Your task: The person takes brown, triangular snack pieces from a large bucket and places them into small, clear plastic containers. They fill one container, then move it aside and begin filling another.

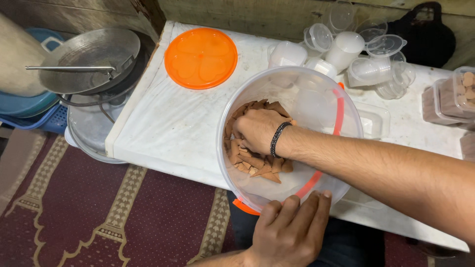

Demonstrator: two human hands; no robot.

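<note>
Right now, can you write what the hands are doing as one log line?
right hand: inside clear tub, in brown pieces | left hand: steadies tub rim | orange lid: off, on table

An orange lid (200, 58) lies flat on the white table (163, 123). Behind it, a heap of clear plastic cups (368, 69) and small lids (320, 37). At the right edge stand 2 filled tubs (452, 96). Left of the table, a metal pan (89, 59) sits on stacked basins above a patterned red carpet (99, 212).
</note>
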